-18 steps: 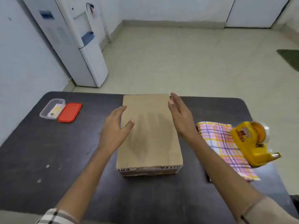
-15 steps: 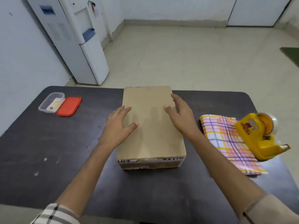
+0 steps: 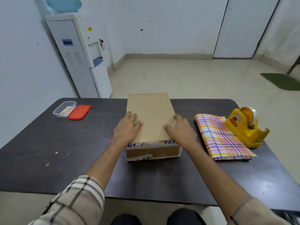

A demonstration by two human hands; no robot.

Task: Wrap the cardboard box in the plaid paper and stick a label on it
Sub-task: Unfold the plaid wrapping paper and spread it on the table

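The brown cardboard box [image 3: 151, 114] lies flat in the middle of the dark table [image 3: 48, 137], with a taped end facing me. My left hand [image 3: 126, 129] lies on the box's top at its left edge, fingers fairly straight and thumb spread onto the lid. My right hand [image 3: 180, 129] sits on the right edge, thumb on top and fingers bent over the side. Right of the box lies the folded plaid paper [image 3: 217, 137], pink, yellow and purple. No label can be made out for certain.
A yellow tape dispenser [image 3: 243, 127] stands on the far right edge of the plaid paper. A clear plastic tub [image 3: 64, 108] holding small cards and its red lid [image 3: 79, 112] lie at the back left. A water dispenser [image 3: 84, 59] stands beyond the table.
Both hands came down from above the box and back toward me, settling on its near side edges. The view tilted up; box, paper and dispenser stayed in place.
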